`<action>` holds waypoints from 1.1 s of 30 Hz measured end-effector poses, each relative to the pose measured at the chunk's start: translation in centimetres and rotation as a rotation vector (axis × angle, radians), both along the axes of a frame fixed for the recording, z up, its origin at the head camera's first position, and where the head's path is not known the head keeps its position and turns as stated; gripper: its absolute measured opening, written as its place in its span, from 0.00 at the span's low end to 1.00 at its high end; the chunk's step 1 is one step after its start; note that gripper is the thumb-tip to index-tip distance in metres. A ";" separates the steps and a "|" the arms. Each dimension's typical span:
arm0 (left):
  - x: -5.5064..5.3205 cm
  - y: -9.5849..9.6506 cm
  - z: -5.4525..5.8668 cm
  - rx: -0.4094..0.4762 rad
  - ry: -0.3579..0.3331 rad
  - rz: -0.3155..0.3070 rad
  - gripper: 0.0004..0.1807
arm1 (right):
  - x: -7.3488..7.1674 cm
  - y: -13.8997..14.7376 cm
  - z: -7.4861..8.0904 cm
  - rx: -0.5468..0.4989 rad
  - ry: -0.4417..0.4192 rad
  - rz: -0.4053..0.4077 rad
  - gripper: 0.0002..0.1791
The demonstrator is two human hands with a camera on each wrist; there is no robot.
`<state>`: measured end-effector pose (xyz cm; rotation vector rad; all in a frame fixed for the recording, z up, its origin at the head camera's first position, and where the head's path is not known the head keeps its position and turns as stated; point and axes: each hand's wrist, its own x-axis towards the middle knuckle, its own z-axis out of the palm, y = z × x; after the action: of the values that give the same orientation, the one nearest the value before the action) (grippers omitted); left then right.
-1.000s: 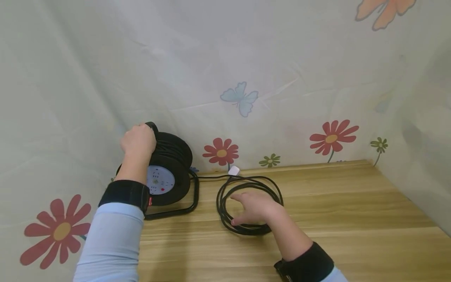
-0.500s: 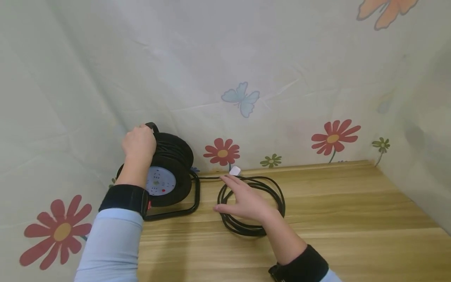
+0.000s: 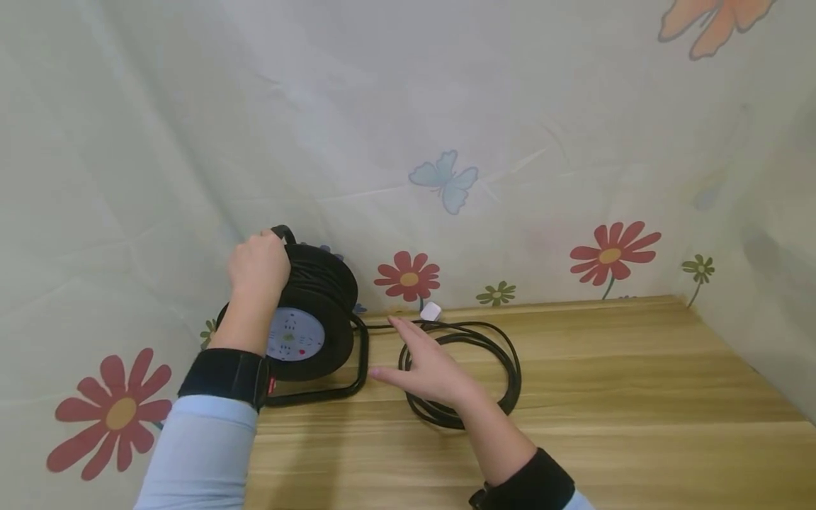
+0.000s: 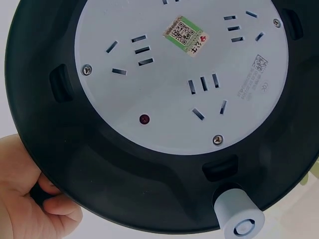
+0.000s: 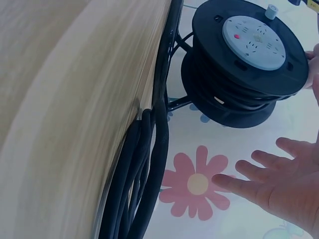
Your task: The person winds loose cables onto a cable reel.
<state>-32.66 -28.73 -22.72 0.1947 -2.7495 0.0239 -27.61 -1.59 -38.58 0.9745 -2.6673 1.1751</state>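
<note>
A black cable reel with a pale round socket panel stands on a tubular frame at the left. My left hand grips the handle at its top, mostly hidden under the fingers. A pale knob juts from the reel's face in the left wrist view. To the right lies a loose coil of black cable, joined to the reel by one strand. My right hand hovers above the coil's left side, fingers straight and thumb spread, holding nothing.
A white plug lies behind the coil, near the wall. The wooden tabletop meets a flower-printed curtain at the back and right. Another fold of it rises close on the left of the reel.
My right hand has moved left from over the coil toward the reel, its fingers stretching out. The left hand keeps its grip on the handle; the head view shifts slightly.
</note>
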 end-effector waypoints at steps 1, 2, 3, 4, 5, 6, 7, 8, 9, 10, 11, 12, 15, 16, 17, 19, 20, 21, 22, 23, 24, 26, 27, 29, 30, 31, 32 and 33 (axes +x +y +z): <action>0.1 0.0 0.0 0.004 0.002 0.000 0.19 | 0.0 0.0 0.0 -0.002 0.001 -0.002 0.51; 0.2 0.0 -0.1 0.006 0.006 0.000 0.19 | 0.0 -0.1 0.0 -0.002 0.003 -0.001 0.51; 0.3 0.0 -0.1 0.007 0.008 0.000 0.19 | 0.1 -0.1 0.1 -0.001 0.005 0.002 0.51; 0.5 0.0 -0.2 0.008 0.008 0.001 0.19 | 0.1 -0.1 0.0 0.002 0.006 0.004 0.51; 0.7 0.1 -0.3 0.005 0.013 0.000 0.19 | 0.2 -0.1 0.0 0.004 0.008 0.007 0.50; 0.9 0.1 -0.3 0.005 0.016 0.002 0.20 | 0.3 -0.1 0.0 0.006 0.008 0.011 0.50; 1.1 0.1 -0.4 -0.001 0.017 0.001 0.20 | 0.3 0.0 0.0 0.011 0.008 0.014 0.50; 1.3 0.1 -0.4 -0.004 0.019 0.000 0.21 | 0.4 0.0 -0.1 0.016 0.008 0.017 0.50; 1.6 0.2 -0.4 -0.008 0.017 0.000 0.21 | 0.4 0.0 -0.1 0.022 0.008 0.017 0.50; 1.8 0.3 -0.5 -0.009 0.015 0.001 0.22 | 0.4 0.0 0.0 0.028 0.008 0.018 0.50; 2.0 0.3 -0.5 -0.010 0.015 0.002 0.22 | 0.5 0.0 0.0 0.032 0.010 0.019 0.50; 2.2 0.4 -0.5 -0.009 0.014 0.003 0.23 | 0.6 0.1 0.0 0.037 0.013 0.018 0.50; 2.7 0.7 -0.4 -0.013 0.014 0.002 0.22 | 0.9 0.1 0.2 0.038 0.019 0.021 0.51; 2.9 0.8 -0.4 -0.014 0.018 0.000 0.22 | 1.0 0.2 0.3 0.037 0.019 0.022 0.52; 3.1 0.9 -0.4 -0.019 0.019 -0.005 0.21 | 1.1 0.2 0.3 0.035 0.019 0.022 0.52; 3.4 1.2 -0.5 -0.032 0.021 -0.014 0.21 | 1.3 0.4 0.3 0.039 0.019 0.020 0.53; 3.6 1.3 -0.5 -0.038 0.025 -0.018 0.21 | 1.4 0.4 0.3 0.042 0.020 0.019 0.54; 3.8 1.4 -0.5 -0.041 0.030 -0.022 0.21 | 1.5 0.4 0.4 0.044 0.023 0.017 0.55; 4.0 1.5 -0.5 -0.040 0.031 -0.025 0.22 | 1.6 0.5 0.4 0.045 0.025 0.016 0.55; 4.2 1.6 -0.5 -0.038 0.033 -0.027 0.22 | 1.6 0.5 0.4 0.047 0.029 0.014 0.56; 4.4 1.7 -0.6 -0.036 0.035 -0.027 0.22 | 1.7 0.5 0.4 0.048 0.033 0.013 0.56; 4.8 1.9 -0.6 -0.030 0.048 -0.027 0.21 | 1.9 0.5 0.4 0.038 0.035 0.014 0.56; 4.9 2.1 -0.6 -0.024 0.053 -0.025 0.20 | 2.0 0.6 0.5 0.034 0.032 0.014 0.57; 5.2 2.3 -0.7 -0.019 0.062 -0.022 0.19 | 2.2 0.6 0.5 0.026 0.025 0.012 0.57; 5.4 2.5 -0.7 -0.025 0.066 -0.021 0.18 | 2.3 0.6 0.6 0.019 0.020 0.012 0.57; 5.5 2.7 -0.8 -0.026 0.071 -0.020 0.18 | 2.3 0.6 0.6 0.015 0.015 0.010 0.57; 5.7 2.8 -0.8 -0.027 0.071 -0.018 0.19 | 2.4 0.6 0.6 0.012 0.011 0.008 0.57; 5.9 3.0 -0.8 -0.024 0.073 -0.016 0.19 | 2.5 0.6 0.6 0.009 0.009 0.007 0.58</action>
<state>-26.74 -25.69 -23.52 0.1639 -2.6770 0.0449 -25.10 -1.03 -37.97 0.9884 -2.6671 1.1575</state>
